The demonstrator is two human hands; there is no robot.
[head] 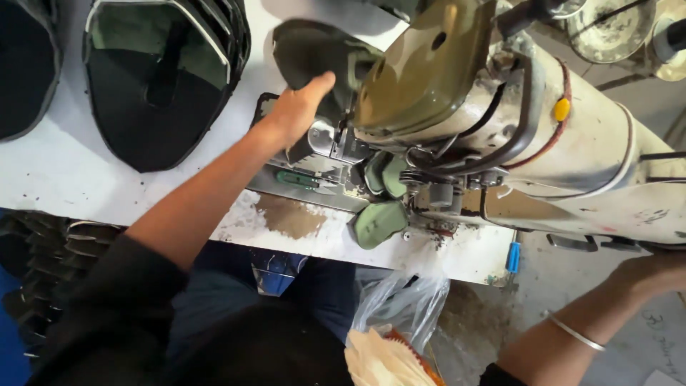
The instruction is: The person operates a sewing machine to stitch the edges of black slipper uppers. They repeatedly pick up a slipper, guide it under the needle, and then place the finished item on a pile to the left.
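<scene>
at 6 o'clock, nearest the camera, a clear crumpled plastic bag (400,304) hangs below the table edge beside the person's dark sleeves. at 4 o'clock the right hand (654,274), a thin metal bangle (575,333) on its wrist, rests against the underside of the cream, grime-streaked sewing machine body (593,143); its fingers are hidden, so their grip cannot be told. toward 12 o'clock the left hand (300,109) grasps a dark olive-green curved fabric piece (314,57), thumb on top and fingers underneath, the fabric lying just above and to the right of the fingers, touching the machine's olive metal head cover (421,64). small pale green fabric pieces (379,221) sit under the machine at centre. the surface is a white, chipped worktable (64,171). at 10 o'clock, farthest away, lie stacked black shield-shaped panels with pale edging (161,78).
</scene>
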